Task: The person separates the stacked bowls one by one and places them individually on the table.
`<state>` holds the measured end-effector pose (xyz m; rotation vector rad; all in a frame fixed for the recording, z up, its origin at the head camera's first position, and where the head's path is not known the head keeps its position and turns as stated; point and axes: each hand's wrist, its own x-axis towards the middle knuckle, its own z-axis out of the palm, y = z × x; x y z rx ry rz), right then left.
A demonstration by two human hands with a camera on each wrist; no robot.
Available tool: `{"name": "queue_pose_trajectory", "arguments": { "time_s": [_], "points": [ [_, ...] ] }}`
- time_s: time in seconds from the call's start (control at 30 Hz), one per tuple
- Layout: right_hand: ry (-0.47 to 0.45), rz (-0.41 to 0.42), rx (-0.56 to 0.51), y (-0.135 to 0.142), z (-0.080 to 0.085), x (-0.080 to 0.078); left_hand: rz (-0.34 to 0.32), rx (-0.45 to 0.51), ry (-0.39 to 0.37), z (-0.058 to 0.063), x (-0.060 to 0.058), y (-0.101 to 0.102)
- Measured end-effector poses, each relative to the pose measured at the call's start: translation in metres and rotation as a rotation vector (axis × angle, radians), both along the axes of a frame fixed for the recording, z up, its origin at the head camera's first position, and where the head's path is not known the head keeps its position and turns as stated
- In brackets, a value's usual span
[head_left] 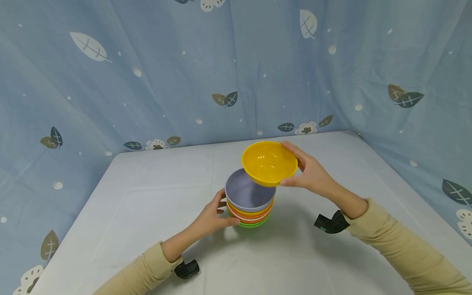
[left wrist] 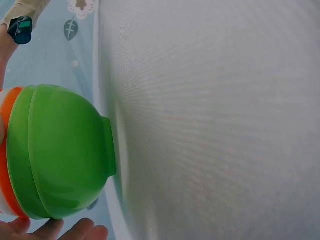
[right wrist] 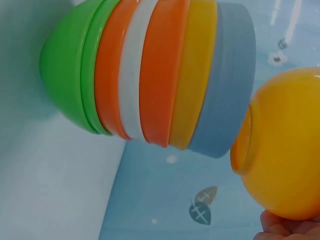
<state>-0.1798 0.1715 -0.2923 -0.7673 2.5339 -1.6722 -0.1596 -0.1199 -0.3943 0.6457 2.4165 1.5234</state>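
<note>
My right hand holds a yellow bowl by its side, thumb at the front and fingers at the back. The bowl is tilted slightly, above and right of a stack of nested bowls. On top of that stack is a greyish-blue bowl; under it come yellow, orange, white and orange bowls, then green bowls at the bottom. My left hand grips the left side of the stack, its thumb in front. In the right wrist view the yellow bowl's foot overlaps the greyish-blue rim; whether they touch I cannot tell.
A white-covered table lies beneath the stack. Behind it and at both sides hangs a blue curtain with leaf and flower prints. Black wrist devices are worn below both sleeves.
</note>
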Motion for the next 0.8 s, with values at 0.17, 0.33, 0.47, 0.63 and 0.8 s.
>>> {"name": "queue_pose_trajectory", "arguments": {
  "time_s": [0.17,0.33,0.47,0.63,0.8],
  "points": [
    [-0.002,-0.024,0.009,0.005,0.0,-0.002,0.0,-0.003,-0.005,-0.001,0.0,0.0],
    [-0.008,-0.037,0.005,0.01,0.002,-0.003,0.0,0.0,0.001,0.0,0.001,0.001],
    [-0.003,-0.045,0.003,0.014,0.005,-0.002,0.005,0.004,-0.004,-0.001,0.0,0.001],
    [-0.006,-0.061,0.007,0.019,0.006,-0.002,0.002,0.015,-0.015,-0.002,0.0,0.001],
    [-0.019,-0.075,0.005,0.024,0.004,-0.004,-0.003,0.024,-0.022,-0.002,0.001,0.002]
  ]
}}
